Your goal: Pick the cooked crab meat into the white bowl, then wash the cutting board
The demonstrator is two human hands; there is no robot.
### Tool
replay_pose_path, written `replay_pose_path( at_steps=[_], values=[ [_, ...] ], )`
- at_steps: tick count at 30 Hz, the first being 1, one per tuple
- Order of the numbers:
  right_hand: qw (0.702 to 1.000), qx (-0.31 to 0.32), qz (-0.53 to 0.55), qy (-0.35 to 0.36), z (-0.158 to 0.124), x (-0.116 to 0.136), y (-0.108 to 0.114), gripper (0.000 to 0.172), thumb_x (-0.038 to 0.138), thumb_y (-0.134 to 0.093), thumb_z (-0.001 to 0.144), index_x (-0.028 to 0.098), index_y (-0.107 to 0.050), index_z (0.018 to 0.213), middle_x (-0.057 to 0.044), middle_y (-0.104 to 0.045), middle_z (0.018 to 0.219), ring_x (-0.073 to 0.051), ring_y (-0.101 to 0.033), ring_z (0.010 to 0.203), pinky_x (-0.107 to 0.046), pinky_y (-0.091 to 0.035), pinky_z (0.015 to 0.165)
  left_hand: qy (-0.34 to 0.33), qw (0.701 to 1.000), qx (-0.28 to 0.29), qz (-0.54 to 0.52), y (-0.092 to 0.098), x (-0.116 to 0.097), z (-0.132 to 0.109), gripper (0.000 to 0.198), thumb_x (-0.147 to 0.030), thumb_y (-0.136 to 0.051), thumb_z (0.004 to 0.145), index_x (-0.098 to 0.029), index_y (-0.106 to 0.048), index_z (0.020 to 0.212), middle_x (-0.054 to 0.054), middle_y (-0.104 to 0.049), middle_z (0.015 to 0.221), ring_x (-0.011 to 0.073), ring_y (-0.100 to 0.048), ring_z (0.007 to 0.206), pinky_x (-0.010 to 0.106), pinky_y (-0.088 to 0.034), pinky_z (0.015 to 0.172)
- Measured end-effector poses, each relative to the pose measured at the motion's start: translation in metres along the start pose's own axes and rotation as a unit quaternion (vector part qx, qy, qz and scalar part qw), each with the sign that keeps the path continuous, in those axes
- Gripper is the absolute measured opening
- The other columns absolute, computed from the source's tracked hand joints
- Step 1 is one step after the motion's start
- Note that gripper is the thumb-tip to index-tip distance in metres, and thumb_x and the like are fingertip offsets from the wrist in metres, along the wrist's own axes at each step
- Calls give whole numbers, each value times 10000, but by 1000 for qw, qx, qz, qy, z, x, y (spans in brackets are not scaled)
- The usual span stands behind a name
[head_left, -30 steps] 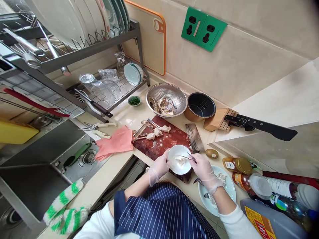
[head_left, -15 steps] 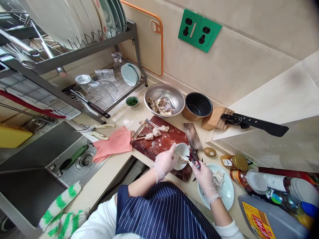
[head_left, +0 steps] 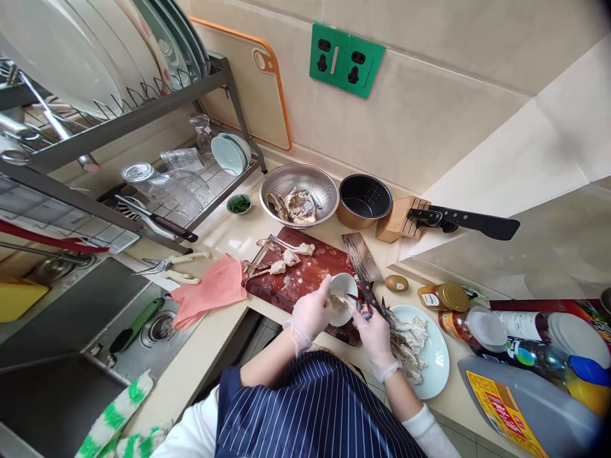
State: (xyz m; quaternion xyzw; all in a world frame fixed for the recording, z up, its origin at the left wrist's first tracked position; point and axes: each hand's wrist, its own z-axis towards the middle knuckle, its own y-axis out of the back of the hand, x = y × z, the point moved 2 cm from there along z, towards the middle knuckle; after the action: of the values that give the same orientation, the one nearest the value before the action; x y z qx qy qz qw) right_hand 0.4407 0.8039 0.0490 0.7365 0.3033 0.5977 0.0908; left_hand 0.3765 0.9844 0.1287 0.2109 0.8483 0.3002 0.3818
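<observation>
My left hand (head_left: 310, 313), in a clear plastic glove, grips the rim of a small white bowl (head_left: 344, 286), tilted, with pale bits inside. My right hand (head_left: 373, 337), gloved too, closes on a purple-and-white piece that looks like a crab claw (head_left: 363, 307), at the bowl's right rim. Its exact form is partly hidden by my fingers. Below the bowl lies a dark red cutting board (head_left: 319, 257) with several whitish crab-leg pieces (head_left: 286, 257). A cleaver (head_left: 360, 256) rests over its right edge. Right of my right hand, a pale blue plate (head_left: 440, 356) bears white, shredded-looking crab pieces (head_left: 413, 343).
Behind the board stand a metal colander (head_left: 267, 197) with shell pieces, a black-lined pot (head_left: 360, 219) and a knife block (head_left: 398, 219). A kiwi (head_left: 396, 283), jars (head_left: 443, 296) and a large jug (head_left: 515, 407) crowd the right. Pink gloves (head_left: 214, 286), a sink (head_left: 128, 350) and a dish rack (head_left: 238, 76) are left.
The camera view has turned, so more of the plate shows. My right hand has shifted slightly left and down, and the claw piece sits closer against the bowl. The left hand still grips the bowl.
</observation>
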Motion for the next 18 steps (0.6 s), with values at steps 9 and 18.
replay_pose_path(
  at_steps=[9, 18],
  values=[
    [924, 206, 298, -119, 7, -4, 22, 254, 414, -718, 669, 232, -554, 736, 28, -567, 619, -118, -465, 494, -252, -405, 437, -31, 996, -49, -64, 9, 3, -15, 693, -153, -462, 833, -269, -336, 1505, 22, -706, 815, 175, -661, 756, 249, -483, 749],
    [902, 229, 336, -143, 8, -3, 21, 210, 387, -742, 652, 223, -617, 692, 43, -514, 569, -104, -442, 467, -232, -389, 396, -35, 993, -59, -101, 3, 7, -16, 681, -150, -452, 833, -244, -350, 1499, 23, -696, 777, 177, -648, 716, 266, -493, 747]
  ],
)
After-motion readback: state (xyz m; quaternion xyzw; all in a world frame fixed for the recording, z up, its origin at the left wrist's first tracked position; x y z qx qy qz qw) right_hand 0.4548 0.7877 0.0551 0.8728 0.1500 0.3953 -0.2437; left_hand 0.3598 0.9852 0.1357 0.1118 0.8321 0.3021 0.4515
